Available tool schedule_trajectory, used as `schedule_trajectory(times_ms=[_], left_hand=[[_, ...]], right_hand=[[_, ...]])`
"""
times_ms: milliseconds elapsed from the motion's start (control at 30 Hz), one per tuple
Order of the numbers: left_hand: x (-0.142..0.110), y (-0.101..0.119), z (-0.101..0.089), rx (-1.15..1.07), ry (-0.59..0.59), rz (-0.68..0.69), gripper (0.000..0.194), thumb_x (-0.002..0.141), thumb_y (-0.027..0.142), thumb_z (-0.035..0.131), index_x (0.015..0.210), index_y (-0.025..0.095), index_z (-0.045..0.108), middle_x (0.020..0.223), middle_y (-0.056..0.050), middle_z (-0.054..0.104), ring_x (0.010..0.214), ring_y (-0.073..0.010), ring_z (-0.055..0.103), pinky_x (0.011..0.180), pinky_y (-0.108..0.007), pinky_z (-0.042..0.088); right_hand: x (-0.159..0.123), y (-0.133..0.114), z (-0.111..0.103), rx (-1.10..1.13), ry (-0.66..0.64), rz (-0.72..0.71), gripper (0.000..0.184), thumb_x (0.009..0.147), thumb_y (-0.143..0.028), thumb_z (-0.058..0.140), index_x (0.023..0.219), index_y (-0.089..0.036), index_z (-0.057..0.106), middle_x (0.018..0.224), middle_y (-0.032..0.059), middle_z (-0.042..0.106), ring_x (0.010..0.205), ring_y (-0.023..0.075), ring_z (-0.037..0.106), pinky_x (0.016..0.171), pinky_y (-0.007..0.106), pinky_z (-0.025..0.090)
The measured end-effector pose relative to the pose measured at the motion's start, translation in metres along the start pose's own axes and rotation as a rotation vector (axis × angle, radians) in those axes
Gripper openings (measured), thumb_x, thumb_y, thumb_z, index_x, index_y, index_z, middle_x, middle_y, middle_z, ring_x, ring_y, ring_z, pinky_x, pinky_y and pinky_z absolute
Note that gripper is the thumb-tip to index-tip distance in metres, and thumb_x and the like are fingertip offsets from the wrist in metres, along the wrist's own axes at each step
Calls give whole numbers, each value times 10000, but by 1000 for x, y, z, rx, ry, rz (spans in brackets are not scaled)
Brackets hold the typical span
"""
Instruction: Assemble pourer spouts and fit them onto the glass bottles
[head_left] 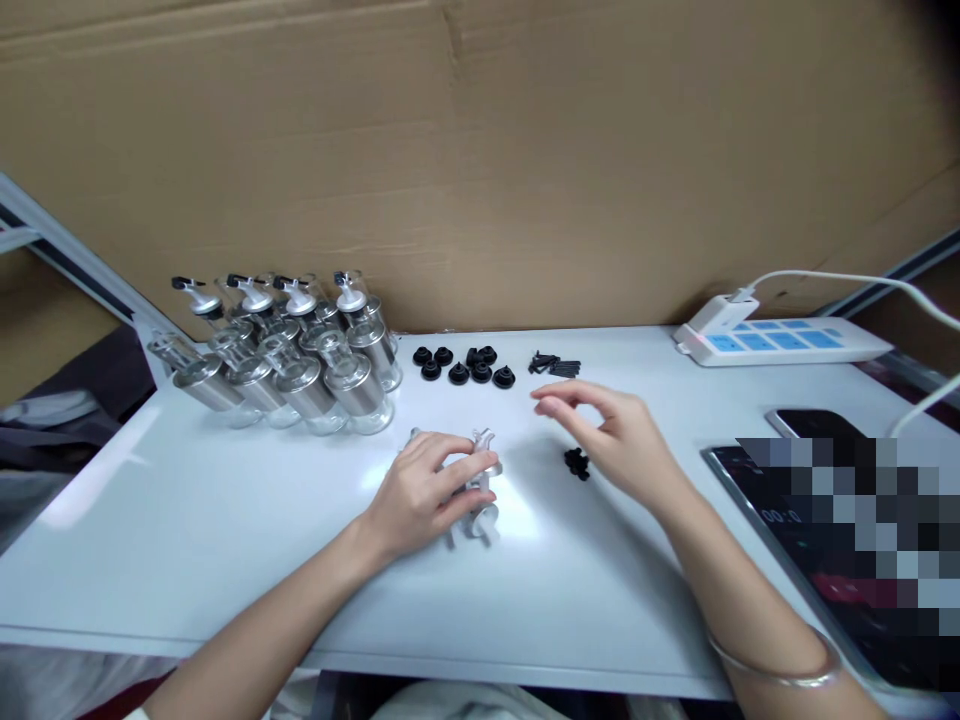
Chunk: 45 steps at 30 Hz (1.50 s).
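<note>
My left hand rests palm down over a small group of silver bottle pourers. Its thumb and index finger close around one pourer, while another pourer lies just below the thumb. More pourers are partly hidden under the hand. My right hand is raised to the right, thumb and index fingertips brought together in a pinch. Whatever may be between those fingertips is too small to make out. Below its palm, a little pile of small black parts sits on the white table.
Glass bottles with steel bands stand at the back left, some with pourers fitted. Black stoppers and thin black tubes lie at the back. A power strip and phones are at the right. Cardboard walls the back.
</note>
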<state>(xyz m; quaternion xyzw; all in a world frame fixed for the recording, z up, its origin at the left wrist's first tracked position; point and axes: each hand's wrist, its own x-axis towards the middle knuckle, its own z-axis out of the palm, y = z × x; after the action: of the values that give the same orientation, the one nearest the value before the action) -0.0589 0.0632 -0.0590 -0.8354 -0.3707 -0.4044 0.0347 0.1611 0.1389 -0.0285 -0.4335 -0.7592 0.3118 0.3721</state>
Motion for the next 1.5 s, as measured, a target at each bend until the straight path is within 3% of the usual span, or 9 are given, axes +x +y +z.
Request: schedule_trajectory(times_ms=[67, 267, 367, 567, 667, 1133, 1233, 1367, 1500], left_hand=[[0, -1, 1, -6, -10, 9, 217, 912, 288, 566, 1090, 168, 596, 929, -76, 676, 829, -169, 646, 704, -289, 499], [-1, -3, 4, -40, 10, 20, 235, 887, 271, 607, 1095, 164, 591, 890, -73, 710, 772, -168, 652, 703, -300, 506], [-2, -3, 4, -46, 20, 27, 239, 880, 267, 616, 1092, 158, 596, 887, -78, 709, 761, -166, 648, 689, -299, 504], [-2, -2, 4, -52, 13, 50, 262, 866, 262, 635, 1101, 153, 596, 875, -80, 700, 754, -167, 642, 677, -295, 505], [-2, -2, 5, -44, 13, 48, 258, 865, 260, 635, 1096, 152, 596, 872, -80, 698, 748, -167, 640, 672, -293, 505], [-1, 0, 4, -63, 6, 50, 248, 873, 251, 619, 1102, 160, 590, 876, -77, 695, 762, -164, 650, 686, -286, 519], [-1, 0, 4, -63, 6, 54, 244, 874, 248, 618, 1100, 158, 588, 881, -80, 695, 766, -166, 652, 686, -286, 518], [-1, 1, 4, -73, 15, 66, 254, 879, 249, 608, 1118, 165, 581, 883, -75, 687, 765, -163, 646, 687, -288, 516], [-2, 2, 4, -71, -5, 87, 261, 881, 256, 605, 1126, 168, 575, 875, -69, 678, 750, -162, 637, 678, -290, 513]], right_hand=[[3, 11, -13, -137, 12, 39, 233, 845, -390, 550, 830, -207, 694, 859, 63, 727, 782, 215, 642, 615, 301, 462], [4, 26, -32, -371, -196, 71, 226, 825, -351, 513, 750, -210, 673, 831, 55, 721, 728, 207, 631, 681, 327, 460], [3, 28, -37, -439, -269, 170, 245, 818, -343, 495, 682, -212, 652, 743, 47, 700, 666, 201, 613, 640, 320, 450], [1, 48, -50, -288, -531, 311, 175, 681, -221, 528, 773, -201, 676, 762, 40, 696, 706, 195, 618, 677, 299, 484], [0, 55, -53, -264, -579, 347, 185, 632, -243, 580, 787, -190, 666, 758, 38, 672, 708, 191, 598, 676, 292, 487], [-3, 50, -47, -253, -490, 340, 90, 681, -249, 610, 692, -202, 685, 652, 3, 677, 629, 165, 611, 620, 274, 470], [-2, 43, -50, -233, -364, 291, 60, 708, -245, 602, 696, -205, 646, 694, 13, 695, 655, 177, 639, 638, 296, 494], [-1, 28, -40, -49, -54, 133, 129, 710, -258, 644, 674, -201, 534, 819, 64, 701, 686, 178, 645, 629, 315, 529], [-4, 10, -12, 199, -26, 21, 221, 710, -271, 691, 646, -200, 492, 748, 49, 671, 644, 146, 626, 592, 284, 546]])
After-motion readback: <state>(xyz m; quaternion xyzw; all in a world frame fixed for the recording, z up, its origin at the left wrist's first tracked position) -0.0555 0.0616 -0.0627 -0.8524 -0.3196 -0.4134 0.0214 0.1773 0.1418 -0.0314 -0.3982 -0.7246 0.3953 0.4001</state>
